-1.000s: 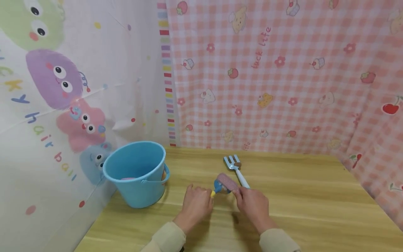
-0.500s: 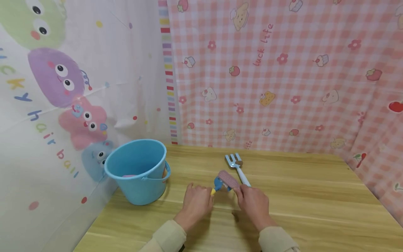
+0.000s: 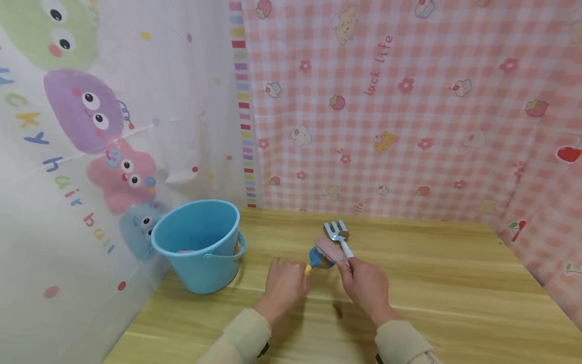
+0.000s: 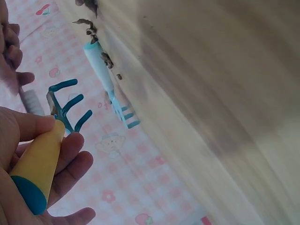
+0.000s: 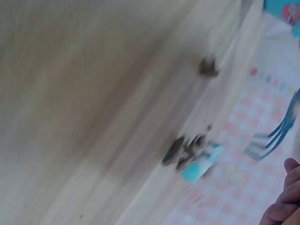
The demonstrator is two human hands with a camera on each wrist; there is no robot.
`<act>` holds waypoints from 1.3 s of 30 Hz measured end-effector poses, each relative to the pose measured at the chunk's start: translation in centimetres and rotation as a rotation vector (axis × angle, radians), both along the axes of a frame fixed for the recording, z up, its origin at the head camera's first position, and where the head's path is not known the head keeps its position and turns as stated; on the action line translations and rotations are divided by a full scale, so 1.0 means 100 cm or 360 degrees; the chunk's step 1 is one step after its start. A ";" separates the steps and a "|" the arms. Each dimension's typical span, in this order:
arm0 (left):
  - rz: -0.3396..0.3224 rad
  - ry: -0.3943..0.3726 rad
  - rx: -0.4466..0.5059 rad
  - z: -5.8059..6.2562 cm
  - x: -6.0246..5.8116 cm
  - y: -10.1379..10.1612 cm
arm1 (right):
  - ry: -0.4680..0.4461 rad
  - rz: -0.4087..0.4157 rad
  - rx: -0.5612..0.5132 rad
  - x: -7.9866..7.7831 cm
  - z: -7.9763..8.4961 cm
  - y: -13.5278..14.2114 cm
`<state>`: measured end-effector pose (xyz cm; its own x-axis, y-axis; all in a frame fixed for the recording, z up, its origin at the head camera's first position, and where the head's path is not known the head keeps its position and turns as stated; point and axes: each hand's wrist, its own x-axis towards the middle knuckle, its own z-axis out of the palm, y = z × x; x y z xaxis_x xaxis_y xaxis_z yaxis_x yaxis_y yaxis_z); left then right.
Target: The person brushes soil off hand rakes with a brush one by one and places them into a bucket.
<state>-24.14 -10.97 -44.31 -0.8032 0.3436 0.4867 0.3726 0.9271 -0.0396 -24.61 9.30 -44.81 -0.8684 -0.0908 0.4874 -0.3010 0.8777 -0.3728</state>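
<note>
Far over on the left hangs a white cloth (image 3: 191,76) printed with wide-eyed cartoon shapes; in front of it a blue bucket (image 3: 206,273) stands upright on the wooden table (image 3: 454,283), its handle hanging down at the side, with something pink inside (only a sliver shows above the rim, so I can't say what). Next along is the left hand (image 3: 285,283), coming out of a cream sleeve (image 3: 245,333); its thumb and fingers grip the yellow handle (image 4: 40,157) of a small blue rake (image 3: 314,257), whose three curved tines show in the left wrist view. The rake's head is held up between the two hands; over it, from where the head camera looks, lies one end of a pink textured piece (image 3: 328,248), though I can't tell whether the two touch; a brown clump (image 3: 338,309) sits on the wood between the wrists. Beyond the pink piece a light blue fork (image 3: 334,231) lies on the table, tines pointing away from the person; a brown lump (image 3: 343,234) is at the edge of its head; the right hand hides its handle end. That right hand (image 3: 366,285) pinches the pink piece's near end; pink gingham (image 3: 386,167) hangs behind everything.
</note>
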 end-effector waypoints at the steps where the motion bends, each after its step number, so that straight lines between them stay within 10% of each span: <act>1: 0.0002 0.0020 -0.0004 0.001 -0.001 0.001 | 0.0027 0.0011 0.0009 0.001 0.000 -0.003; 24: -0.0034 -0.0024 -0.0072 0.002 0.006 0.016 | -0.0206 -0.0146 -0.0019 0.002 -0.007 0.027; 39: 0.0004 -0.0054 -0.0126 0.007 0.004 0.020 | -0.0007 -0.0087 -0.0020 0.018 -0.006 0.012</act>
